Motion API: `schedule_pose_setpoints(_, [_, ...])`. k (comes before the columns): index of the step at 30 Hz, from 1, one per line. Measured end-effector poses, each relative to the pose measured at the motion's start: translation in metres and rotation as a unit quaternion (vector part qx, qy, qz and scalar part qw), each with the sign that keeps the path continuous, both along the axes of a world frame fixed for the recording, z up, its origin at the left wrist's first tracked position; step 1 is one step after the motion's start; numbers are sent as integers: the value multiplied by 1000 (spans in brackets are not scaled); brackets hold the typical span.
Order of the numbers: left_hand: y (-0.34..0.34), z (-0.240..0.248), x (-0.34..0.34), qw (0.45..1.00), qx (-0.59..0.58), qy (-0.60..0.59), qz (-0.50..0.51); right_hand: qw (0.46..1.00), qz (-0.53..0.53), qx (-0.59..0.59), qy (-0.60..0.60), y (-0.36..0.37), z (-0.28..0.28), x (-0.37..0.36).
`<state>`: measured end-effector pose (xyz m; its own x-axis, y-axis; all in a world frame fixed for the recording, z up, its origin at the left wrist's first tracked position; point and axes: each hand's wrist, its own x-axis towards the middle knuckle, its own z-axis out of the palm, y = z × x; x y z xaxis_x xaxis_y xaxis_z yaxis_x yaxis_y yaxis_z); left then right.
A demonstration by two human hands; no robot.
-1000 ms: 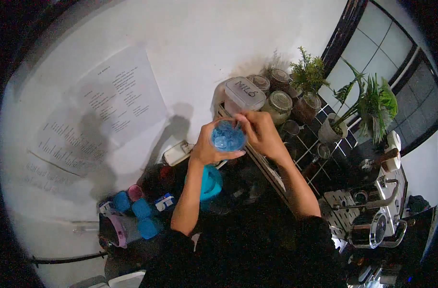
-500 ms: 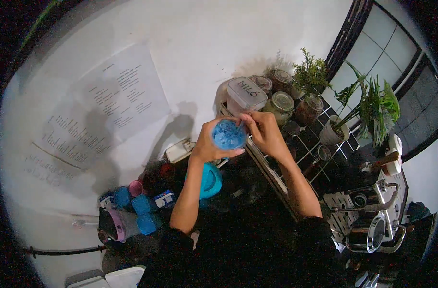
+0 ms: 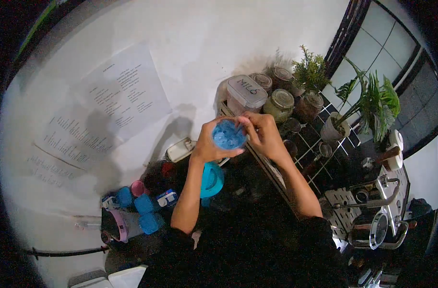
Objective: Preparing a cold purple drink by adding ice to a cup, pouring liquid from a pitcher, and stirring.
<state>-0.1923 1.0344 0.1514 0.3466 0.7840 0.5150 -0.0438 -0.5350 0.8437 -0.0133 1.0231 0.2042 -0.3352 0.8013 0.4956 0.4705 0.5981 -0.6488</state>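
Observation:
My left hand (image 3: 207,144) is wrapped round a clear cup (image 3: 228,135) with blue, icy-looking contents, held up in front of me. At the cup's right rim, the thumb and fingers of my right hand (image 3: 264,133) are pinched together. Whatever they hold, if anything, is too small or hidden to make out. Just below the cup, beside my left forearm, sits a turquoise round container (image 3: 211,180). Behind my hands, a clear lidded box (image 3: 246,92) stands on the rack.
Several lidded jars (image 3: 280,103) and potted plants (image 3: 335,127) stand at the back right. Blue containers (image 3: 144,204) and a pinkish pitcher (image 3: 118,225) are at the left. A printed sheet (image 3: 127,91) hangs on the wall. Metal equipment (image 3: 372,230) stands at the far right.
My right fingers have shifted slightly at the cup's rim, and the blue contents look stirred. My left hand keeps its hold. The view has moved slightly.

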Motion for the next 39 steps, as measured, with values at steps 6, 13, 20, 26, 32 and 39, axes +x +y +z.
schedule_pose_setpoints(6, [-7, -3, -7, 1000, -8, 6, 23, 999, -29, -10, 44, -5, 2, -9])
schedule_pose_setpoints(13, [-13, -8, -23, 999, 16, 8, 46, 997, -11, 17, 74, -12, 1, -26])
schedule_pose_setpoints(20, [-35, -11, -41, 994, 9, 28, 102, 996, -5, 22, 82, -21, -12, -48])
schedule_pose_setpoints(26, [-68, -5, -60, 991, 3, 37, 127, 998, 11, -9, 66, -40, -11, -71])
schedule_pose_setpoints(32, [-91, -21, -73, 984, -2, 50, 174, 996, 22, -42, 79, -56, -19, -88])
schedule_pose_setpoints(39, [-128, -29, -80, 971, -12, 44, 235, 996, 65, -36, 49, -70, -20, -99])
